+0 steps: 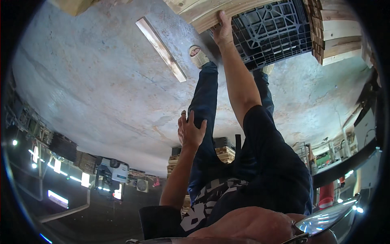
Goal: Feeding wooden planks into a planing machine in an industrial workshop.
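My right hand [222, 31] reaches far forward and grips the end of a pale wooden board [203, 21]. Its thumb lies on top, and the other fingers are partly hidden at the board's edge. The board lies along the left side of a black plastic pallet [270, 30] with an open grid. By my left knee is my left hand [190, 131], fingers spread and nothing in it. It rests on or just beside the dark trouser leg [203, 95]; contact is hard to make out.
A loose wooden strip [161, 49] lies on the concrete floor [101, 81], left of my left shoe [198, 57]. Stacked wooden boards [337, 32] stand at the pallet's right side. Another wooden piece [73, 5] shows at the far left.
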The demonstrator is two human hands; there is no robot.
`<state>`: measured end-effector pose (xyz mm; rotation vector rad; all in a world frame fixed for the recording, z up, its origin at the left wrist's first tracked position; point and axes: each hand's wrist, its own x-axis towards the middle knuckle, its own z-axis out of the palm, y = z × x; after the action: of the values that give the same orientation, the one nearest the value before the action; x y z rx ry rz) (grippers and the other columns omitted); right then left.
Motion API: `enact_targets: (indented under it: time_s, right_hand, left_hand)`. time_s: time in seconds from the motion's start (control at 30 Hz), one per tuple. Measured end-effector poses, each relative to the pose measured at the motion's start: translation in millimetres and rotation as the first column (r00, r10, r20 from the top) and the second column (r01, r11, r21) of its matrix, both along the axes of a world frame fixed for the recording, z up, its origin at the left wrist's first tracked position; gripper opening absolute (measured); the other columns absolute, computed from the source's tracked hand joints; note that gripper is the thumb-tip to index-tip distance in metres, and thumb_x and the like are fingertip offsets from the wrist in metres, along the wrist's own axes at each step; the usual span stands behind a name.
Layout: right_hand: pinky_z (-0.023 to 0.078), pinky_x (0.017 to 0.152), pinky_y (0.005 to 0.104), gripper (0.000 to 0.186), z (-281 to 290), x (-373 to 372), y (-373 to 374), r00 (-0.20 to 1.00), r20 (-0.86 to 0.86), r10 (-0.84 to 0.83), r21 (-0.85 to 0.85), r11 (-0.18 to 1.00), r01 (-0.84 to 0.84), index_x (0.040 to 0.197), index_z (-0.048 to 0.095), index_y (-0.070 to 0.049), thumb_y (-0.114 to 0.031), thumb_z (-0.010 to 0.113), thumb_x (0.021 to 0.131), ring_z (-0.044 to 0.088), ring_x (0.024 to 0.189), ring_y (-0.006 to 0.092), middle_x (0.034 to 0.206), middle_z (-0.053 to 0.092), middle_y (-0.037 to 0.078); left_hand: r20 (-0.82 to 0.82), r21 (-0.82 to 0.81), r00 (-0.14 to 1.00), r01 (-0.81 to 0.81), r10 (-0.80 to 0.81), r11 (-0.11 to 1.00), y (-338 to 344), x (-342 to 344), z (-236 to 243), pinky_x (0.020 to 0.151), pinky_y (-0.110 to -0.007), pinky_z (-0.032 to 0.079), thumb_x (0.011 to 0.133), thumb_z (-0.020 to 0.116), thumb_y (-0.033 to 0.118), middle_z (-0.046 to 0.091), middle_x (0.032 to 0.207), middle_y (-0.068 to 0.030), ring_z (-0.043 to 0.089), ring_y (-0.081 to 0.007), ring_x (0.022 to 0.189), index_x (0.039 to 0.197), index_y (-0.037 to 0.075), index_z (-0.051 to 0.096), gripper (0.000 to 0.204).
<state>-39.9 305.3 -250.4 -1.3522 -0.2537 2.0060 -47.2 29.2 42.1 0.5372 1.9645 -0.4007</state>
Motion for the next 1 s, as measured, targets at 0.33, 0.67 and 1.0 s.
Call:
enact_targets:
  time_s: [0.33, 0.67, 1.0]
  right_hand:
    - [0.055, 0.093, 0.0440, 0.078, 4.6, 18.2, 15.8, 0.999, -0.029, 0.022, 0.003, 1.000, -0.022, 0.141, 0.031, -0.011, -0.028, 0.077, 0.081, 0.062, 0.112, 0.0253, 0.122, 0.057, 0.011]
    - [0.058, 0.089, 0.0444, 0.048, 160.3, 84.2, 42.2, 0.972, -0.195, -0.128, -0.072, 0.991, 0.116, 0.121, 0.061, 0.001, -0.033, 0.067, 0.089, 0.070, 0.095, 0.0304, 0.105, 0.070, 0.017]
    - [0.059, 0.084, 0.0446, 0.057, 253.3, 155.9, 86.1, 0.988, -0.134, -0.077, -0.091, 0.994, 0.065, 0.123, 0.057, 0.002, -0.035, 0.071, 0.082, 0.069, 0.091, 0.0316, 0.105, 0.069, 0.019]
  left_hand:
    - [-0.005, -0.018, 1.000, -0.007, 0.007, 1.000, 14.2, -2.3, 0.6, 0.108, -0.047, 0.044, 0.087, 0.070, 0.048, 0.047, 0.147, -0.0161, 0.042, -0.0356, 0.137, 0.140, 0.011, 0.056, 0.066]
    - [0.010, 0.098, 0.999, -0.031, 0.030, 0.995, 20.8, 7.5, 7.9, 0.108, -0.045, 0.044, 0.086, 0.069, 0.046, 0.054, 0.142, -0.0138, 0.047, -0.0337, 0.133, 0.135, 0.008, 0.060, 0.062]
    - [-0.033, 0.041, 0.999, -0.009, 0.010, 0.999, 42.4, 65.5, 23.5, 0.108, -0.047, 0.044, 0.089, 0.064, 0.050, 0.053, 0.142, -0.0120, 0.049, -0.0313, 0.133, 0.137, 0.011, 0.059, 0.063]
